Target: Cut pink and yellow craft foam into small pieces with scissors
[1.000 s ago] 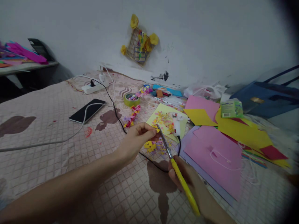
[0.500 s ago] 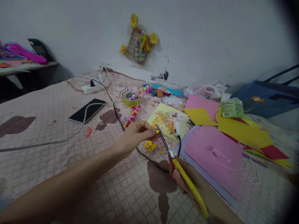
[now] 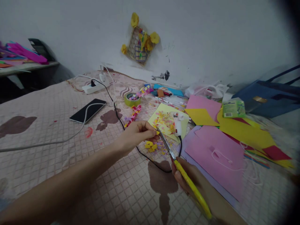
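Between its thumb and fingers, my left hand (image 3: 140,134) pinches a small piece of yellow paper (image 3: 157,133). My right hand (image 3: 185,175) is wrapped round the yellow handle of a pair of scissors (image 3: 172,154). The blades point up and left, their tips right beside the yellow paper. Below my left fingers lies a small heap of cut yellow and purple paper bits (image 3: 151,146). Just behind the blades, a pale yellow sheet (image 3: 161,109) carries more scraps and a white glue gun (image 3: 177,125) with a black cord.
Pink sheets (image 3: 215,156) and yellow sheets (image 3: 246,131) spread over the right side. A roll of green tape (image 3: 132,100) stands behind my left hand. A phone (image 3: 87,111) lies left, near a white power strip (image 3: 96,87). A blue bag (image 3: 269,97) sits far right.
The scissors' handles have come closer together, with the red inner part no longer showing. My left hand has stayed nearly in place with the yellow paper.
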The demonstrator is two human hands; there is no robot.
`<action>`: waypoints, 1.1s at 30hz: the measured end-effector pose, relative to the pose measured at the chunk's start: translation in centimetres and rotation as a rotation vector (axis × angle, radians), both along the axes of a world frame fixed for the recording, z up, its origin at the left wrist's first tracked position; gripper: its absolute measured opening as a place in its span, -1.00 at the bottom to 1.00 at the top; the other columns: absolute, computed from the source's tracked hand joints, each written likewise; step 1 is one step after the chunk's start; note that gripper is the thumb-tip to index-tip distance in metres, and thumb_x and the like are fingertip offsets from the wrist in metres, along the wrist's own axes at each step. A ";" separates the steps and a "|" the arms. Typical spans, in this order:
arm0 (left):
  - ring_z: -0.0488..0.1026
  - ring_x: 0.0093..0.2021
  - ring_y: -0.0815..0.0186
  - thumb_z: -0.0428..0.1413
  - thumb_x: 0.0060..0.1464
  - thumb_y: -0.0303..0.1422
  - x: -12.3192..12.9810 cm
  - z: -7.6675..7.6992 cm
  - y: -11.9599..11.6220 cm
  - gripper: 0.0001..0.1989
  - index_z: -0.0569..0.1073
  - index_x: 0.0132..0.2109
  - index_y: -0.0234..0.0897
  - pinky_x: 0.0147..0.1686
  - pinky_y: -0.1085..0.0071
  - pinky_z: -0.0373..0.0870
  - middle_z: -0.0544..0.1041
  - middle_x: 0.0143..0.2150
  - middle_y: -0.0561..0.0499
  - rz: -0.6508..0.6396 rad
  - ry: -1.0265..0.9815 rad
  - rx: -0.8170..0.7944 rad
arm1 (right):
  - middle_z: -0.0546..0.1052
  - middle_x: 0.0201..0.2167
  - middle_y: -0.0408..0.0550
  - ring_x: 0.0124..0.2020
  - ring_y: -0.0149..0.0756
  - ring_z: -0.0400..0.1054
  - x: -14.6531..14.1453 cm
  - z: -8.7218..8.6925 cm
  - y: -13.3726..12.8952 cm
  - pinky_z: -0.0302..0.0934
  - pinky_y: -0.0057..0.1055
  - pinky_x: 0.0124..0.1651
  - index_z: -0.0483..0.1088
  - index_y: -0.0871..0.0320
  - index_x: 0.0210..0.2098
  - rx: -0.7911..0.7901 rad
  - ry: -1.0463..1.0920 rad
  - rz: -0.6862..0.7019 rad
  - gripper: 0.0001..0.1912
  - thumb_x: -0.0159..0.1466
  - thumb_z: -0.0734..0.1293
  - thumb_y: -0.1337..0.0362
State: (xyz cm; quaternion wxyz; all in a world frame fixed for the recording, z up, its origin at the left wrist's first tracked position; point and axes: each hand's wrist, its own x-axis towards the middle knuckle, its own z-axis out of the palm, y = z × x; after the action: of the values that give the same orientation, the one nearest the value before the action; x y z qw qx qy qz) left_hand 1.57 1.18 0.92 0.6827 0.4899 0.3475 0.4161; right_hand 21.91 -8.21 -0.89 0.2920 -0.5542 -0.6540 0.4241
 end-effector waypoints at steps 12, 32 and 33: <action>0.49 -0.45 0.42 0.21 -0.06 -0.45 0.0 0.0 0.0 -0.90 0.43 -0.45 -0.38 -0.34 0.47 0.41 0.53 -0.48 0.01 0.000 0.021 -0.005 | 0.31 -0.61 -0.17 -0.60 -0.35 0.14 0.1 0.5 -0.3 0.08 -0.42 -0.57 0.26 0.07 -0.51 -0.082 0.014 0.015 -0.67 0.20 0.22 -0.03; 0.49 -0.45 0.42 0.22 -0.07 -0.44 0.0 -0.1 0.1 -0.88 0.43 -0.45 -0.38 -0.34 0.46 0.42 0.53 -0.48 0.01 -0.005 0.020 0.007 | 0.38 -0.60 -0.12 -0.57 -0.28 0.24 0.4 -0.5 -0.2 0.17 -0.38 -0.54 0.33 0.07 -0.49 -0.012 0.011 -0.032 -0.68 0.17 0.26 -0.04; 0.49 -0.45 0.41 0.22 -0.07 -0.43 0.1 -0.1 0.0 -0.88 0.43 -0.45 -0.38 -0.34 0.45 0.42 0.53 -0.48 0.00 -0.003 0.021 0.008 | 0.38 -0.60 -0.12 -0.57 -0.28 0.25 0.4 -0.6 -0.2 0.17 -0.39 -0.54 0.32 0.07 -0.50 -0.019 0.012 -0.035 -0.68 0.17 0.26 -0.04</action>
State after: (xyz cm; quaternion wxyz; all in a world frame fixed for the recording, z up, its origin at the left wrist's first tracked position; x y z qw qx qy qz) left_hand 1.63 1.21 0.80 0.6778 0.4975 0.3522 0.4112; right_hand 22.32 -8.38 -1.45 0.2981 -0.5658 -0.6385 0.4283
